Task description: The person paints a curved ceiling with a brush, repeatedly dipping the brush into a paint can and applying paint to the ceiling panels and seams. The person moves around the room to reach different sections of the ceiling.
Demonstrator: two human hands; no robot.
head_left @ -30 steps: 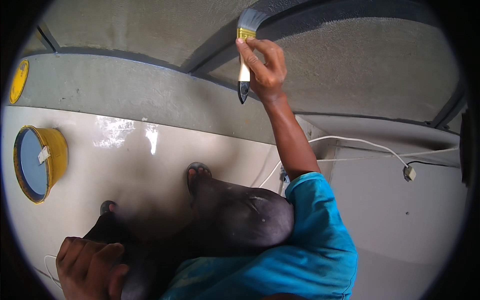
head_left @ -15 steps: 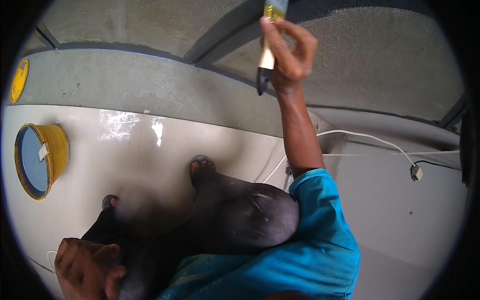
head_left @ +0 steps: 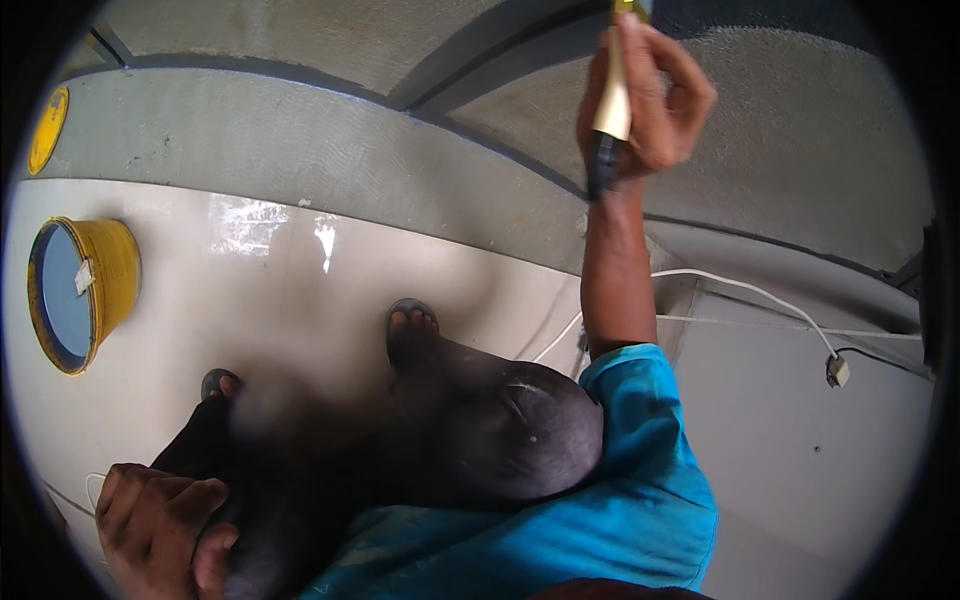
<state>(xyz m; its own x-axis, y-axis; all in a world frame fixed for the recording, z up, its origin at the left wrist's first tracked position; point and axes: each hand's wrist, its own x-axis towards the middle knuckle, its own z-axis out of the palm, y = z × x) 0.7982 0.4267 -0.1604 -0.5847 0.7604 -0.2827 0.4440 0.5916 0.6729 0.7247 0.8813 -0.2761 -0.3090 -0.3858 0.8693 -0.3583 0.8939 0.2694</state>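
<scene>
At the upper right, my right hand (head_left: 655,100) is closed around a paintbrush (head_left: 614,110) with a cream handle, a black handle end and a gold-coloured ferrule. The brush points up toward the wall (head_left: 790,130), and its bristles are cut off by the top of the picture. Dark grey paint bands run along the wall's edges and across it. Low on the left, my left hand (head_left: 160,520) rests on my left knee, holding nothing, its fingers bent and its thumb apart.
On the left of the pale floor (head_left: 330,240) stands a yellow bucket (head_left: 115,280) holding grey-blue liquid. A round yellow lid (head_left: 48,132) is by the grey ledge (head_left: 260,130). A white cable (head_left: 745,283) with a plug (head_left: 838,372) runs at the right.
My right hand has moved to the right with the paintbrush, and more of the brush head is now cut off. The view has shifted slightly. My left hand stays at my knee.
</scene>
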